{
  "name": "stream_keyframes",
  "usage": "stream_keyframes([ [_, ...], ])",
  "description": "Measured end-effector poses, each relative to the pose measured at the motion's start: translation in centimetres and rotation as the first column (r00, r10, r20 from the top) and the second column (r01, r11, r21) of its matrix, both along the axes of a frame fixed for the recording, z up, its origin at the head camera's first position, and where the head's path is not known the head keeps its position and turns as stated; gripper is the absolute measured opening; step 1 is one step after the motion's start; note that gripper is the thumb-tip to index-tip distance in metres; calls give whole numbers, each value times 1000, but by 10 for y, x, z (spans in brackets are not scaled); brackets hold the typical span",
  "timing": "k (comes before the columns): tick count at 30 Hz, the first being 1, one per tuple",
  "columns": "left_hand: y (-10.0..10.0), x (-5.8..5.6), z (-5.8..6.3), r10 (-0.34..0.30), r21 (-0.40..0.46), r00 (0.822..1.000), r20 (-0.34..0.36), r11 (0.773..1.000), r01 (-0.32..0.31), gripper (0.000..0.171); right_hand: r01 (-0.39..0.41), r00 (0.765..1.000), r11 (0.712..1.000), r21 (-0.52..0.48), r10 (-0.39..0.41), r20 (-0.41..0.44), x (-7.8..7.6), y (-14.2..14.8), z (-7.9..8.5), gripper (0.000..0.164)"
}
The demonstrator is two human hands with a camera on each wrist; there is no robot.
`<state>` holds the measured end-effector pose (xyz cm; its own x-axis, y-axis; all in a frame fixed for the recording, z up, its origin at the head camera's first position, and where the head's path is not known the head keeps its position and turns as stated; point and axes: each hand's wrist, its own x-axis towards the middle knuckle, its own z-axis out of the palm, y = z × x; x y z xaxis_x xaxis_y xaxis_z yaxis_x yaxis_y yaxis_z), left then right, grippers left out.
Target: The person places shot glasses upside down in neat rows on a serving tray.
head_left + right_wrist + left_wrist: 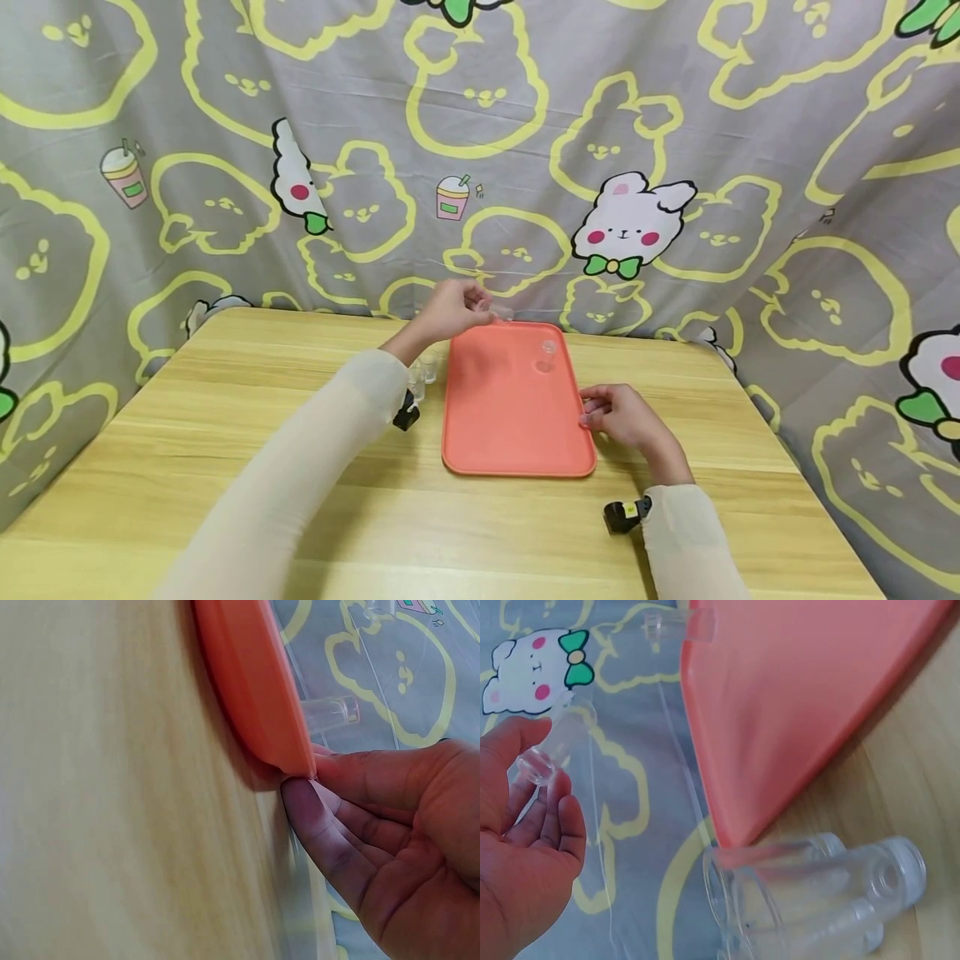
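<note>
My left hand (456, 307) is over the far edge of a coral-red tray (510, 425). Between its thumb and fingers it pinches a small clear cup (561, 739), seen tilted in the left wrist view. Another clear cup (549, 346) stands on the tray near its far right corner; the right wrist view shows this cup (330, 712) beyond the rim. My right hand (618, 412) is at the tray's right side, where thumb and fingertips pinch the rim (289, 742). Several clear cups (825, 892) stand close together left of the tray, partly hidden by my left forearm in the head view.
The tray lies on a light wood-grain table (375, 517). Behind the table's far edge and along its sides hangs a grey curtain (360, 108) with cartoon prints. Small black devices (624, 515) are worn at both wrists.
</note>
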<state>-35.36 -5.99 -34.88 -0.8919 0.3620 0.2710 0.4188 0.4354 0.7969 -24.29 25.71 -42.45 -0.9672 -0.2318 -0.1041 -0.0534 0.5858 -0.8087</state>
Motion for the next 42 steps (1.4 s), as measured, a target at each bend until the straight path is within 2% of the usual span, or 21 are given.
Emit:
stream_keyframes([
  [9,19,-2,-1,11,-39,1000,3,999,-11,24,-1,1000,1000,-6,1,4,-1,-1,-1,42],
  [15,26,-5,-5,26,-86,999,-28,996,-29,26,-5,1000,1000,-5,5,3,-2,-2,-3,42],
  [21,34,-5,-10,2,-99,1000,-20,995,-4,19,-1,1000,1000,-7,1,8,-1,-2,-3,42],
  [28,44,-4,-20,-43,-89,999,16,995,44,26,-6,1000,1000,4,6,-6,-1,-1,-1,42],
  [35,56,-3,-30,-49,-134,999,-1,990,48,28,2,1000,1000,1,-2,7,0,-1,0,41],
  [42,58,-5,-42,-39,-148,998,42,988,45,26,-2,1000,1000,7,2,1,-1,-1,1,42],
])
